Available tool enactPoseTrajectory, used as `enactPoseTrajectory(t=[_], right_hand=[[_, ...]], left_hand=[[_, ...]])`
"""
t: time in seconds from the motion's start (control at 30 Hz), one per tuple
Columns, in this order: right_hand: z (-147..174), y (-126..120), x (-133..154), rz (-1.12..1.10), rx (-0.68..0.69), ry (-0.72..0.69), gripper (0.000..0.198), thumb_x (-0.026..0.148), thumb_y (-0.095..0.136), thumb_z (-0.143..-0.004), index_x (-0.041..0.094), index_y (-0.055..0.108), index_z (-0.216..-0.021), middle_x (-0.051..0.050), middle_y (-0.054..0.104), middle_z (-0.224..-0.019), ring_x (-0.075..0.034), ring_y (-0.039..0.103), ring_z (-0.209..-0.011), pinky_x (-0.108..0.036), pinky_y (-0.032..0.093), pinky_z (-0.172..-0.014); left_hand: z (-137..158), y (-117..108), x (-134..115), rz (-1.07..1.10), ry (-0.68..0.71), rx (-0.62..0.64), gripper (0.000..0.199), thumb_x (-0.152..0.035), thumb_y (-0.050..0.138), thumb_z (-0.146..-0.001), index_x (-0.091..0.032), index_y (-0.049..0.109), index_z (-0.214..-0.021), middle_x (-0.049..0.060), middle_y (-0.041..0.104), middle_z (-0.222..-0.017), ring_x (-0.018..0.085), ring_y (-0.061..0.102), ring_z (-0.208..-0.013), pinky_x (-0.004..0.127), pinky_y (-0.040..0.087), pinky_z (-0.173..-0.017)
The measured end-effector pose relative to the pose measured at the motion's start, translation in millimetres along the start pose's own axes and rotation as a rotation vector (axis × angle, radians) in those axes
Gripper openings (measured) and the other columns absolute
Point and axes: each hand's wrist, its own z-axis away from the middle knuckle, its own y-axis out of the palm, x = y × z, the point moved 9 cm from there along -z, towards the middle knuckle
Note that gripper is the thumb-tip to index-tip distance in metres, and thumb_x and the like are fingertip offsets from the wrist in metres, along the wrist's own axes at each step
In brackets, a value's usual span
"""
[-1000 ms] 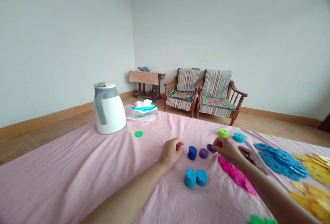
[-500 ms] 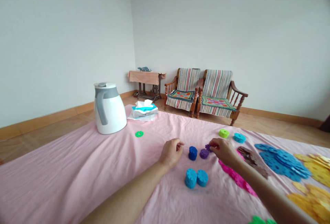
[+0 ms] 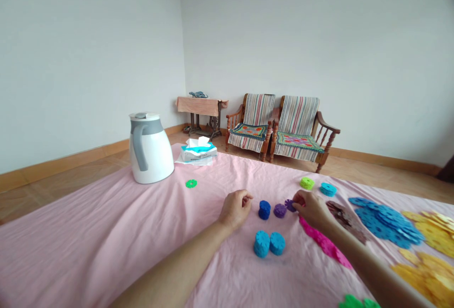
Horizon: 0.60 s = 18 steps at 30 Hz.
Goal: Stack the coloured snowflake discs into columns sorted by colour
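On the cloth, a jug is standing left of the person's left hand. Two disc stacks are sitting between that hand and the right hand; disc piles are lying right of the latter.

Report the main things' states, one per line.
Left hand: curled, no piece visible
Right hand: pinching a purple disc
Purple stack: upright, beside that disc
Dark blue stack: upright
Front light blue stacks: upright, side by side
Magenta discs: spread, overlapping
Lone green disc: lying flat
Jug: upright, lid on
Tissue box: open, tissue sticking out
Tablecloth: wrinkled
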Motion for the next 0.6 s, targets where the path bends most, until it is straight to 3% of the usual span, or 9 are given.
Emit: enactPoseTrajectory(t=[0.37,0.6], right_hand=[[7.0,-12.6,-9.6,-0.194,-0.054,0.149,0.013,0.026,0.055,-0.069,0.020,0.066,-0.065,-0.003,0.068,-0.060,-0.020,0.066,-0.062,-0.027,0.041,-0.057],[18.1,3.0,3.6,-0.467,0.030,0.231,0.015,0.029,0.051,-0.072,0.018,0.061,-0.068,-0.004,0.069,-0.064,-0.015,0.065,-0.054,-0.022,0.041,-0.046]], left_hand=[[-0.4,-0.1,-0.9,-0.012,-0.010,0.008,0.021,-0.014,0.050,-0.076,-0.016,0.068,-0.086,0.003,0.069,-0.076,0.015,0.063,-0.069,0.024,0.048,-0.065],[-0.3,-1.0,-2.8,-0.009,-0.018,0.014,0.021,-0.014,0.050,-0.075,-0.016,0.068,-0.086,0.002,0.069,-0.074,0.015,0.063,-0.068,0.023,0.047,-0.065]])
